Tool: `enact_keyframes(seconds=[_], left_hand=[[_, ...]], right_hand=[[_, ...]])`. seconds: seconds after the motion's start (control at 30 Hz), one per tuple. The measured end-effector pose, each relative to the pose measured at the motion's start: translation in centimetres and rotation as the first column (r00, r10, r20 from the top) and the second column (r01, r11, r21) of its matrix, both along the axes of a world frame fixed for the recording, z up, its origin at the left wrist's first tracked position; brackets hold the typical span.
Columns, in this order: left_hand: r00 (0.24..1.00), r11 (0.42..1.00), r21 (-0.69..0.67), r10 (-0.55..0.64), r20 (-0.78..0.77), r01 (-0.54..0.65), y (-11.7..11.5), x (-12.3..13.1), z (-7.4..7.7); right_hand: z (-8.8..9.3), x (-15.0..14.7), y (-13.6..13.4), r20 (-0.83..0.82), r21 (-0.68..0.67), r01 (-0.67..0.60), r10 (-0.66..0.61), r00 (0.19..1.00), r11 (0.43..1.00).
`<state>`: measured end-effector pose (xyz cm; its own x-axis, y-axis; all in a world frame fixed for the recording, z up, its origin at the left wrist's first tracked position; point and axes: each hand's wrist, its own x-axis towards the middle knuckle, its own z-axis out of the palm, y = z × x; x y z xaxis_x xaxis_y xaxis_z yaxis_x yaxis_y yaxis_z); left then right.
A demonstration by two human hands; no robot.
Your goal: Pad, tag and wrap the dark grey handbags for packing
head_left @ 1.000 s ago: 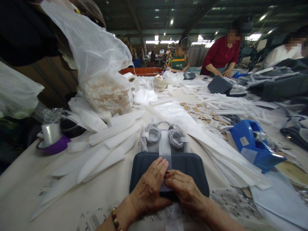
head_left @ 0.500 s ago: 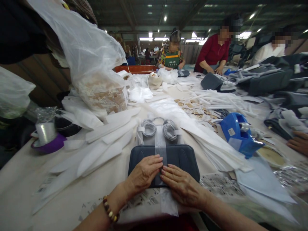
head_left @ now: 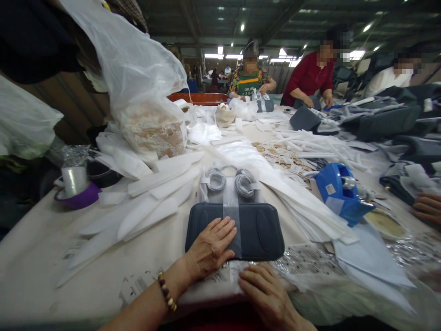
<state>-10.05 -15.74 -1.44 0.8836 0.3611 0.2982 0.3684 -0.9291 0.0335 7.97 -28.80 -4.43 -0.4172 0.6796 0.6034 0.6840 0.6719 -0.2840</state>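
A dark blue padded bag lies flat in front of me. A translucent strip runs down over its middle and past its near edge. My left hand presses flat on the bag and strip, fingers stretched out. By the table's near edge, my right hand has its fingers curled at the strip's lower end, apart from the bag; its thumb is hidden. Beyond the bag, two wrapped grey coiled handles rest on the table, with white tabs around them.
White foam sheets fan out on both sides. To the right are a blue tape dispenser and a tape roll. A purple bowl stands left, near a plastic-wrapped bundle. Co-workers handle dark bags across the table.
My right hand has left the bag and moved down towards me to the table's edge. My left hand stays on the bag, slightly lower. The co-worker opposite has raised a bag.
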Motion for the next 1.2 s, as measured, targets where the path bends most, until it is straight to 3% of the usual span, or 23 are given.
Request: enact_keyframes(seconds=[0.1, 0.4, 0.97, 1.2], left_hand=[[1.0, 0.999, -0.03, -0.014, -0.021, 0.013, 0.0, 0.0, 0.0], [1.0, 0.997, -0.076, -0.006, -0.001, 0.006, 0.2, -0.1, -0.5], [1.0, 1.0, -0.001, 0.011, -0.023, -0.011, 0.1, 0.2, -0.3], [1.0, 1.0, -0.021, 0.011, 0.021, -0.011, 0.1, 0.1, -0.5]], right_hand=[[-0.1, -1.6, 0.5, -0.105, -0.003, 0.017, -0.017, 0.994, 1.0], [0.3, -3.9, 1.7, -0.219, -0.047, -0.036, 0.025, 0.975, 0.998], [2.0, -3.7, 1.2, -0.227, -0.119, -0.123, 0.094, 0.969, 0.985], [1.3, -3.4, 1.1, -0.21, -0.15, -0.164, 0.13, 0.969, 0.975]])
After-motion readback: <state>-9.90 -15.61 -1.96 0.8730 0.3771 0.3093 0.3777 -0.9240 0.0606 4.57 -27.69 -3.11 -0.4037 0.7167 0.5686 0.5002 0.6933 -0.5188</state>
